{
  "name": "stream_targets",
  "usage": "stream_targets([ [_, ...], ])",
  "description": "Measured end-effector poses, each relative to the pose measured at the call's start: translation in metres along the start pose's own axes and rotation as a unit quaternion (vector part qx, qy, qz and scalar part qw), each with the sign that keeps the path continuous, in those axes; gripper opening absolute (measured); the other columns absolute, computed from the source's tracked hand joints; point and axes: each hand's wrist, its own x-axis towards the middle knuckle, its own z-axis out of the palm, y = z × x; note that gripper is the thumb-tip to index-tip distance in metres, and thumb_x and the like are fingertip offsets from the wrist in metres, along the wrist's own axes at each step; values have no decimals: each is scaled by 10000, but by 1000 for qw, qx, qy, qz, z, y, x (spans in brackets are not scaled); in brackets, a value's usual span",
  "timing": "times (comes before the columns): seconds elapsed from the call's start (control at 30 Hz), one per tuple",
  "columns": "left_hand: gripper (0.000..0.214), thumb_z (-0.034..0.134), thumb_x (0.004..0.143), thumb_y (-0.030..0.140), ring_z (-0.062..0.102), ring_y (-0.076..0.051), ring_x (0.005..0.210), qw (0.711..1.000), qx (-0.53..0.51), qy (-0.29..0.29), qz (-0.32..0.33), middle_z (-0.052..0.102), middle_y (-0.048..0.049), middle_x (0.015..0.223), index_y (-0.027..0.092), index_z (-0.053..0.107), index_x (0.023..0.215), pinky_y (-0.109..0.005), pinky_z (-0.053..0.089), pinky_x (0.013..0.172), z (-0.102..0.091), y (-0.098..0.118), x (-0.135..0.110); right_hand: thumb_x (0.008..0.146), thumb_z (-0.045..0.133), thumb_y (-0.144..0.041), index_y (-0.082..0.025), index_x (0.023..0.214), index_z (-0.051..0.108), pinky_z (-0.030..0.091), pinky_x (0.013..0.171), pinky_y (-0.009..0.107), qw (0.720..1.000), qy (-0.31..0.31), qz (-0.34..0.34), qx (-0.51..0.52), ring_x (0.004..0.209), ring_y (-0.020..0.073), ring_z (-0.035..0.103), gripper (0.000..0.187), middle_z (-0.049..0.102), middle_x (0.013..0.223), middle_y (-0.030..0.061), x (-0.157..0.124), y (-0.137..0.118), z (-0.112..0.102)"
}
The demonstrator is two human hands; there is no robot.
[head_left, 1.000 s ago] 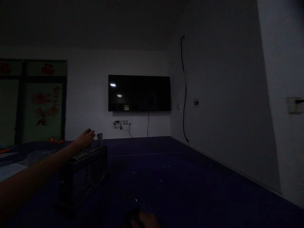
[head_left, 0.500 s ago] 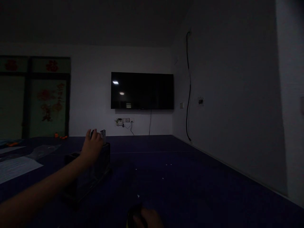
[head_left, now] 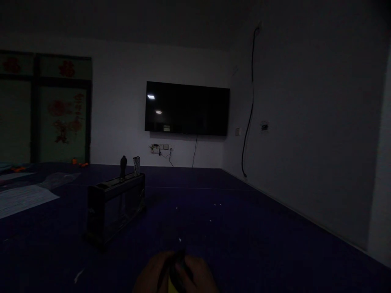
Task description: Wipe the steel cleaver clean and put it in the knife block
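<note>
The room is very dim. At the bottom edge my left hand (head_left: 151,276) and my right hand (head_left: 200,276) meet, fingers curled round a small dark object (head_left: 177,268) with a yellow part. I cannot make out what it is. Farther off to the left a dark box-shaped holder (head_left: 114,209) stands on the dark blue table (head_left: 232,228). Two handles stick up from its top, a black one (head_left: 123,166) and a silvery one (head_left: 136,165). Neither hand touches the holder.
A black screen (head_left: 187,108) hangs on the far white wall above sockets (head_left: 161,147). A cable (head_left: 249,110) runs down the right wall. Pale sheets (head_left: 21,197) lie on the table's left. Glass doors with red decorations (head_left: 62,118) stand at the far left.
My left arm has pulled back from the holder's top and now joins my right hand at the bottom edge. The view has tilted down slightly.
</note>
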Motion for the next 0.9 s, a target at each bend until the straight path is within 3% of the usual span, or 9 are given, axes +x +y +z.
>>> stream_targets([
  [0.2, 358, 420, 816, 338, 592, -206, 1066, 995, -60, -27, -77, 621, -49, 1167, 416, 489, 1158, -364, 483, 920, -9, 9, -1, 933, 245, -559, -195, 835, 641, 405, 638, 254, 1000, 3, 19, -8, 725, 181, 613, 546, 687, 794, 66, -2, -10, 1],
  [0.43, 320, 422, 831, 309, 603, -185, 1031, 991, -109, -34, -75, 637, -57, 1130, 359, 526, 1130, -329, 478, 905, -12, 17, 1, 950, 274, -522, -191, 795, 638, 394, 604, 225, 1000, -3, 10, 4, 675, 154, 593, 516, 665, 734, 37, 0, -8, 4],
  [0.63, 334, 430, 823, 230, 583, -192, 1064, 988, -119, -43, -92, 634, -75, 1143, 231, 559, 1131, -310, 436, 938, -21, 30, 5, 937, 330, -523, -203, 823, 655, 418, 633, 232, 1000, 13, -7, 28, 686, 162, 591, 470, 666, 751, 38, 0, -4, 5],
  [0.9, 332, 410, 855, 262, 573, -210, 1068, 981, -147, -57, -114, 624, -122, 1145, 154, 564, 1129, -323, 425, 942, -20, 34, 6, 947, 307, -492, -195, 818, 629, 396, 618, 253, 999, -2, -7, 40, 692, 176, 616, 456, 683, 767, 51, 0, -10, 1],
])
